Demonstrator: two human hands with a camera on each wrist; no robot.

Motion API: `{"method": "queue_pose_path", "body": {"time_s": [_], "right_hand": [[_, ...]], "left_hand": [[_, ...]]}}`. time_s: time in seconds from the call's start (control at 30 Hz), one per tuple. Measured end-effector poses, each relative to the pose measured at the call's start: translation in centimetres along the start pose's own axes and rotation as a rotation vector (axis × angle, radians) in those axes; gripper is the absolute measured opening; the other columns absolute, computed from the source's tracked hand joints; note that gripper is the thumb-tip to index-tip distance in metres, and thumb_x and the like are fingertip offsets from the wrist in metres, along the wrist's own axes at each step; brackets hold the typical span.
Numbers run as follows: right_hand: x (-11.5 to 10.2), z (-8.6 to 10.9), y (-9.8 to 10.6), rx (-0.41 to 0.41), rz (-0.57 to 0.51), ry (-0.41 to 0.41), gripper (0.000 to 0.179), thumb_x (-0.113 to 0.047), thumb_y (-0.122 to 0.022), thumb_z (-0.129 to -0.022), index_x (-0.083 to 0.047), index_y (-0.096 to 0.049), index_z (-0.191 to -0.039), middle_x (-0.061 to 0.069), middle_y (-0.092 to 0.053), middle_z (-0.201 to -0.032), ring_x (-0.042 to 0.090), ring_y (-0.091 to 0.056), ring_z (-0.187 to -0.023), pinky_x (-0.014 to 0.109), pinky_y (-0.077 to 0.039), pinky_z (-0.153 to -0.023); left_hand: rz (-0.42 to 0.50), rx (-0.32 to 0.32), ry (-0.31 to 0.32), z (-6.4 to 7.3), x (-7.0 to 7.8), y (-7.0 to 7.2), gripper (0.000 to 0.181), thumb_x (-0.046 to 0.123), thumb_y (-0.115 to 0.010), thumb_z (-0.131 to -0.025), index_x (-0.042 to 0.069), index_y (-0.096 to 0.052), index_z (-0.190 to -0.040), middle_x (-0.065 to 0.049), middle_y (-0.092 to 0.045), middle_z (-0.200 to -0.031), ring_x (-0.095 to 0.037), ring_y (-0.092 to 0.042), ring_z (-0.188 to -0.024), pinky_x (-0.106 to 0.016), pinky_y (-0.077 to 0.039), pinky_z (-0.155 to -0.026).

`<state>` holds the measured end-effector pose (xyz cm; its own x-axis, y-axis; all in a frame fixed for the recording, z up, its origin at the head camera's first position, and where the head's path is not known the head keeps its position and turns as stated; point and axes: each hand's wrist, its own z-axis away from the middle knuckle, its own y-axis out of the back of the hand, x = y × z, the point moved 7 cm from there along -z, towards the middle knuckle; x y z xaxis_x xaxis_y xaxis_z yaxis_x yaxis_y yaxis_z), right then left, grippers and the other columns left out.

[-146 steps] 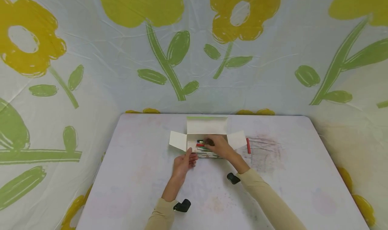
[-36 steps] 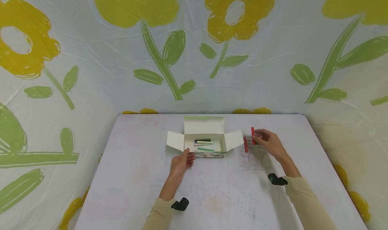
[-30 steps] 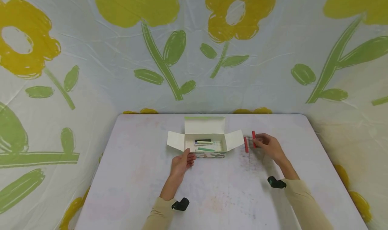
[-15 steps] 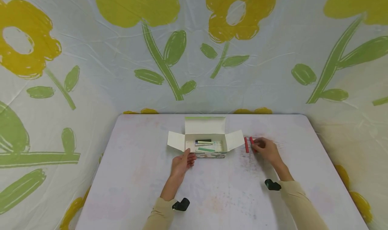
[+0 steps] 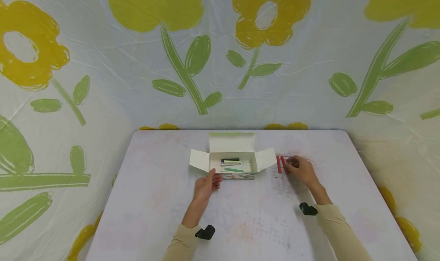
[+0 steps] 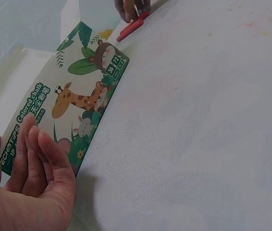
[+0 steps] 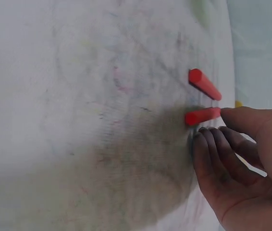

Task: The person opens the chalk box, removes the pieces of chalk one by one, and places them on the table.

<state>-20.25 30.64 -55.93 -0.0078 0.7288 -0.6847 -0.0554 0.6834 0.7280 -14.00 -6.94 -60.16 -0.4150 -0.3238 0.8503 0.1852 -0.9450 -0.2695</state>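
An open white box (image 5: 214,158), labelled "Colored chalk" on its front in the left wrist view, stands with its lid and side flaps folded out. At its front left corner my left hand (image 5: 203,187) holds it, thumb at the rim and fingers bent against the printed front (image 6: 80,96). To the box's right, my right hand (image 5: 302,171) has its fingertips on a red chalk stick (image 7: 202,116) lying on the table. Another red chalk stick (image 7: 204,84) lies just left of it, apart at a slight angle. Fingers partly cover the touched stick's far end.
Inside the box lie several chalk sticks, among them a black one (image 5: 234,159) and a green one (image 5: 233,170). The white table (image 5: 165,200) bears smudges of colour. Behind it hangs a flower-printed cloth (image 5: 144,54).
My right hand has gone from inside the box to the right, bringing out a red chalk stick. It has lowered the stick beside the first one and shifted it left. My left hand stays put.
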Motion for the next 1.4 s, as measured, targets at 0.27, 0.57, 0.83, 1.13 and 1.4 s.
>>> {"method": "queue_pose_path", "body": {"time_s": [0.27,0.57,0.83,1.13,1.4], "right_hand": [[-2.4,-0.3,1.7,0.054,0.003,0.042,0.024,-0.011,-0.065,-0.101,0.009,-0.066,-0.115,0.024,-0.069,-0.102,0.039,-0.067,-0.095,0.035,-0.054,-0.070],[-5.6,-1.0,3.4,0.116,-0.027,0.153,0.021,-0.014,-0.066,-0.102,0.005,-0.069,-0.111,0.019,-0.072,-0.095,0.035,-0.069,-0.088,0.023,-0.051,-0.068],[-8.6,-1.3,3.8,0.114,-0.061,0.179,0.024,-0.017,-0.065,-0.103,0.004,-0.067,-0.114,0.020,-0.071,-0.102,0.036,-0.069,-0.094,0.011,-0.048,-0.074],[-12.4,-1.7,2.9,0.103,-0.106,0.252,0.022,-0.013,-0.065,-0.103,0.005,-0.067,-0.114,0.019,-0.071,-0.103,0.034,-0.069,-0.096,0.008,-0.047,-0.081],[-14.8,-1.7,0.9,0.064,-0.143,0.315,0.017,-0.009,-0.067,-0.101,0.004,-0.068,-0.113,0.017,-0.072,-0.100,0.033,-0.070,-0.093,0.030,-0.058,-0.085]], "left_hand": [[0.007,-0.001,0.005,0.0,-0.1,-0.1,0.050,0.037,-0.064,-0.104,-0.013,-0.070,-0.110,-0.006,-0.073,-0.086,-0.009,-0.062,-0.074,-0.023,-0.053,-0.069],[0.012,0.001,0.007,-0.1,-0.1,0.0,0.051,0.038,-0.063,-0.104,-0.012,-0.069,-0.112,-0.005,-0.074,-0.087,-0.009,-0.062,-0.074,-0.022,-0.053,-0.069],[0.012,-0.012,0.015,-0.1,-0.3,0.0,0.051,0.037,-0.062,-0.105,-0.012,-0.069,-0.112,-0.005,-0.073,-0.088,-0.009,-0.062,-0.074,-0.022,-0.053,-0.068],[0.012,-0.015,0.011,-0.2,-0.2,0.0,0.051,0.037,-0.062,-0.105,-0.013,-0.069,-0.112,-0.004,-0.073,-0.088,-0.009,-0.061,-0.074,-0.022,-0.053,-0.068],[-0.001,-0.015,0.017,-0.1,-0.3,0.0,0.051,0.038,-0.062,-0.104,-0.012,-0.069,-0.113,-0.007,-0.074,-0.091,-0.010,-0.062,-0.076,-0.023,-0.054,-0.070]]}}
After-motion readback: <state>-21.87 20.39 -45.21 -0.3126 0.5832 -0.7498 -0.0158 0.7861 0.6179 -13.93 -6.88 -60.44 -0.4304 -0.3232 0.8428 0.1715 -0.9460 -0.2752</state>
